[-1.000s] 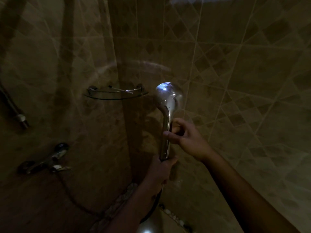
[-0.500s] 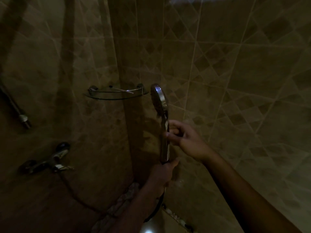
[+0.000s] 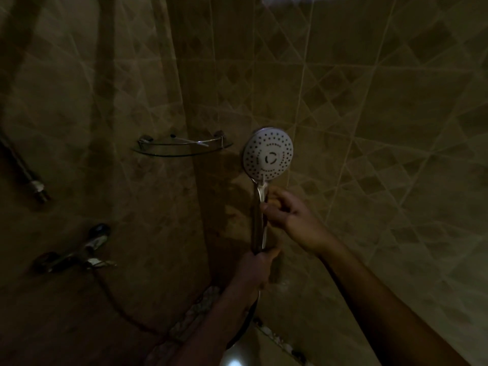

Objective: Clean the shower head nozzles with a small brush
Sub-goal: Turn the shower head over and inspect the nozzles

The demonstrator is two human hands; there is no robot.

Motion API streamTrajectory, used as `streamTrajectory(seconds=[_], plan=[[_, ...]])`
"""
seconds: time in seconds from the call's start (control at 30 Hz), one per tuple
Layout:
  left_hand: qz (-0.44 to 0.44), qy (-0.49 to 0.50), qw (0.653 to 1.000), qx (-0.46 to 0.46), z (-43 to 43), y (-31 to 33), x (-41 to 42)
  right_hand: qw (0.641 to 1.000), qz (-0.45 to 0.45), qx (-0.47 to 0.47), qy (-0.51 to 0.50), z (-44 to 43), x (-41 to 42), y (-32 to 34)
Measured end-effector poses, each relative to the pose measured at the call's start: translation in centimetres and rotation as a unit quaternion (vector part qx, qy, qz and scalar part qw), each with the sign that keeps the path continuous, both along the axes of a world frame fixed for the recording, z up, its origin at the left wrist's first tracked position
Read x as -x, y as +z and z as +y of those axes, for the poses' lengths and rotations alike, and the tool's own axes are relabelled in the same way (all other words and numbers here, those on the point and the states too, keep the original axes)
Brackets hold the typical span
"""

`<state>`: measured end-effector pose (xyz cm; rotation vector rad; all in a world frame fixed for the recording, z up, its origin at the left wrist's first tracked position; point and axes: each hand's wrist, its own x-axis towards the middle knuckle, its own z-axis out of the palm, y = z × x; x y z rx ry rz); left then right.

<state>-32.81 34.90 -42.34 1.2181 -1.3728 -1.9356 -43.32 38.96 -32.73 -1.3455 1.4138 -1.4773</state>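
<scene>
1. While dim light fills a tiled shower corner, one shower head (image 3: pixel 268 154) stands upright between two bare hands, its round white face turned to the camera and dotted with dark nozzle holes.
2. The left hand (image 3: pixel 254 269) is wrapped around the bottom of the chrome handle (image 3: pixel 258 228).
3. The right hand (image 3: pixel 286 211) curls its fingers (image 3: pixel 272 196) narrowly around the handle's upper part, just below the head; anything held besides is too dark to tell.
4. One curved glass shelf (image 3: pixel 182 147) sits in the wall corner.
5. One chrome mixer tap (image 3: pixel 76 253) is fixed to the left wall, a hose (image 3: pixel 118 311) trailing from it.
</scene>
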Motion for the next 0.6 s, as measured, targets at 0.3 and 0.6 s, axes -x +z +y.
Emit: streamTrajectory(seconds=[0.3, 0.6], plan=[[-0.023, -0.015, 1.000, -0.002, 0.3, 0.3, 0.0, 1.000, 0.000, -0.005, 0.023, 0.4, 0.0, -0.3], [-0.012, -0.004, 1.000, -0.014, 0.1, -0.7, 0.3, 0.995, 0.098, 0.005, -0.031, 0.6, -0.5, 0.1]])
